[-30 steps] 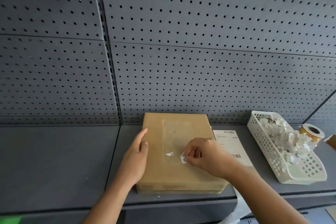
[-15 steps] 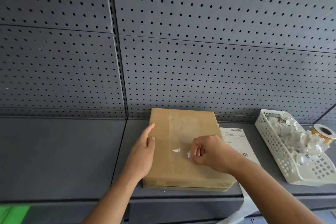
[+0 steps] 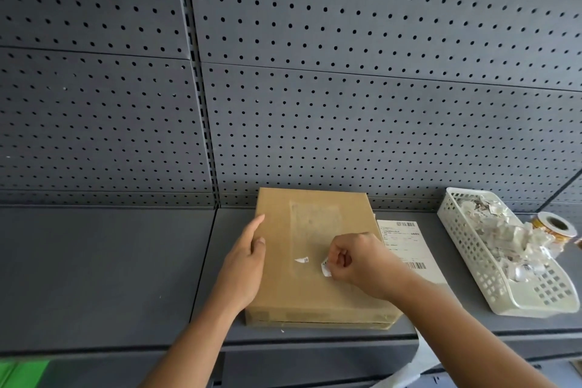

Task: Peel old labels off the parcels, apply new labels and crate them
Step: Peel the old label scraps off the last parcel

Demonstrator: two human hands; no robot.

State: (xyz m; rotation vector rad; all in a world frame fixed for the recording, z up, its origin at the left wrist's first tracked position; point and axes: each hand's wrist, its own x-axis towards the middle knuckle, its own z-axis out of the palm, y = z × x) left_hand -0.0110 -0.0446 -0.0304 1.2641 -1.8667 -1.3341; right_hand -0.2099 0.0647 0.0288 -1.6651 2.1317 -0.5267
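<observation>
Pinching a torn label scrap (image 3: 326, 268), the right hand (image 3: 359, 263) is curling over the parcel (image 3: 315, 293) lying flat on the shelf (image 3: 110, 277); the left hand (image 3: 244, 271) is pressing flat along its edge. Thin paper is likely tearing easily, so gripping low at the lifted corner seems best.

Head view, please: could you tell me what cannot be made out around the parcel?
All in the head view:
- new label sheet: print too small to read; near end hidden under the right forearm.
- label scrap: partly covered by the right hand pinching it.
- tape roll: partly hidden behind the crumpled paper in the basket.
- parcel: near right corner hidden by the forearm.
</observation>
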